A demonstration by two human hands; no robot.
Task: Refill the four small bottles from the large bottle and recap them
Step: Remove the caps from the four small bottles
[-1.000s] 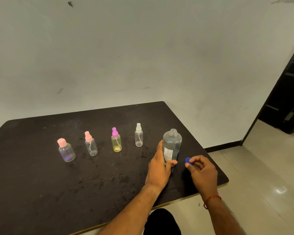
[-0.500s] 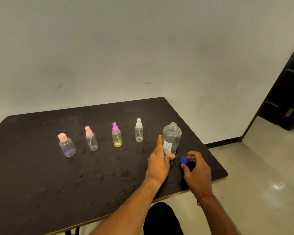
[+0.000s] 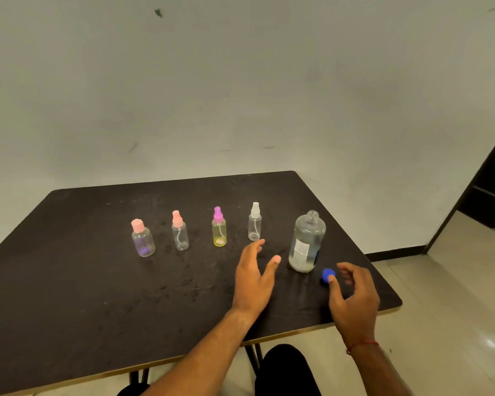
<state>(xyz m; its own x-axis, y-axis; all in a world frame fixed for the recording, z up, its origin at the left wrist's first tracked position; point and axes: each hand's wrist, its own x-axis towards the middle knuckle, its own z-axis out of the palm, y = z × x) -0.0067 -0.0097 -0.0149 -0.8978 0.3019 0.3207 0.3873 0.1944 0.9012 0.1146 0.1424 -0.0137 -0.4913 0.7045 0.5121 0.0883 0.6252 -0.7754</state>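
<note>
Loosely spread, the left hand (image 3: 253,281) hovers palm-down over the bench (image 3: 69,281), holding nothing, its fingertips close to the nearest small bottle and its thumb stretched toward the large one. The right hand (image 3: 355,298) is near the bench's right edge. Its thumb tip touches a small round blue plastic cap (image 3: 327,272), while the other fingers curl loosely and stand apart from it, so this reads as a touch, not a pinch. The cap appears to lie on the dark bench top just beside the foot of the large clear plastic bottle with a white label (image 3: 307,244), which stands upright between the two hands with its threaded neck bare.

Further left, four small bottles stand upright in a row, well apart from each other:
- a slim clear spray bottle with a white top (image 3: 254,224)
- a yellow-tinted spray bottle with a magenta top (image 3: 219,231)
- a clear spray bottle with a pale pink top (image 3: 180,234)
- a rounder clear bottle with a pink screw cap (image 3: 143,240)

All four have their tops on.

By my reading, the large bottle is open and the refilling proper has not begun. The step in hand is moving on to the first small bottle, most likely the white-topped one. The next move calls for one hand steadying that light, narrow bottle while the other twists off its spray top and lifts the dip tube clear. The top then needs setting down where it will not roll.
</note>
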